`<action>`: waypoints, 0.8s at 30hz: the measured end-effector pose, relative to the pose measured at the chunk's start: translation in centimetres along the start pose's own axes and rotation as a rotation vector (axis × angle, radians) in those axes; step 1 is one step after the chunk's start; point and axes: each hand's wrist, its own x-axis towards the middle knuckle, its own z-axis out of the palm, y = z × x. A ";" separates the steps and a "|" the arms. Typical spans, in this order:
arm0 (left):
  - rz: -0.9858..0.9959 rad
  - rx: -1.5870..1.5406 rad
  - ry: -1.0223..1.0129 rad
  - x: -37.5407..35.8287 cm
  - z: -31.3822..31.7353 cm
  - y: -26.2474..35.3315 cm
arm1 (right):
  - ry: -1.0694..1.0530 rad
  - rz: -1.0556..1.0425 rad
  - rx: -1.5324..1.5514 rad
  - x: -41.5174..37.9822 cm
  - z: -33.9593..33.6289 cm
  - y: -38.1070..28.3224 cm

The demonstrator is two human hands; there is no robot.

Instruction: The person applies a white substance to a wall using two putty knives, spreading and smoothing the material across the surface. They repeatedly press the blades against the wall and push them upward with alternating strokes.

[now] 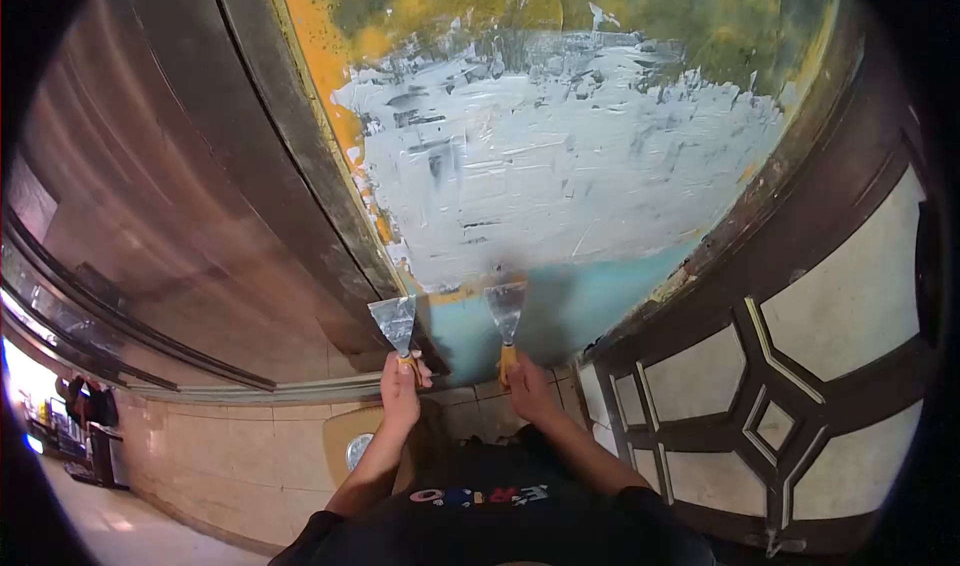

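My left hand [402, 388] is closed round the yellow-orange handle of a putty knife [394, 321], whose blade points up and carries whitish smears. My right hand [528, 388] grips a second putty knife [507, 311] by its yellow-orange handle, its blade upright near the lower edge of the white coating. Ahead of both hands is a wall [470, 331], light blue at the bottom, with rough white filler [560, 166] across the middle and yellow-green patchy paint above.
Dark wooden framing and a glossy brown panel [190, 216] stand at the left. A dark door [700, 386] with pale insets is at the right. Below, a beige stool-like surface [340, 436] holds a round metallic item [359, 450]. Several objects lie far left.
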 end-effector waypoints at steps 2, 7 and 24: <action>-0.029 -0.022 -0.003 -0.5 0.0 -0.5 | 0.026 -0.234 -0.015 1.8 -1.7 -6.3; 0.045 -0.059 -0.069 0.6 1.4 0.5 | 0.051 -0.286 -0.053 7.3 -3.6 -14.8; 0.070 -0.107 -0.081 1.2 2.7 0.5 | 0.012 -0.230 0.130 7.8 -2.3 -13.7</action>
